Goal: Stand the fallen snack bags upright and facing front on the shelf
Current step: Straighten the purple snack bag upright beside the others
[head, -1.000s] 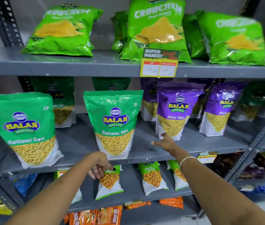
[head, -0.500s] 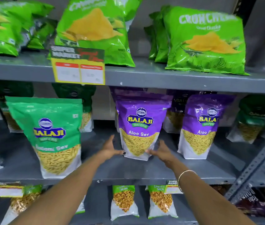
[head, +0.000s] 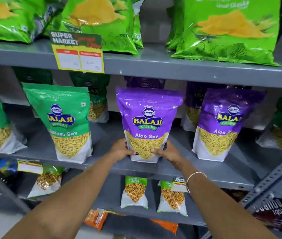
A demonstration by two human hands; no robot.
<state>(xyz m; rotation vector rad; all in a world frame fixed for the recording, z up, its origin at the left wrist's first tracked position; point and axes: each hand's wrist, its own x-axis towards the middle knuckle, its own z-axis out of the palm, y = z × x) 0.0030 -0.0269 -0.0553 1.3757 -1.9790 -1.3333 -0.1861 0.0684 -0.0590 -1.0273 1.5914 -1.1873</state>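
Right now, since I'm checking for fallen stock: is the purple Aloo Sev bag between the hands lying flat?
No, the Aloo Sev bag stands upright, label forward, gripped at its base by the left hand and right hand.

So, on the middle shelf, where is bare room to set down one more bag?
Bare grey shelf shows between the green Ratlami Sev bag and the purple Aloo Sev bag held by the left hand and right hand. A narrower gap lies before the second Aloo Sev bag. The far right is crowded.
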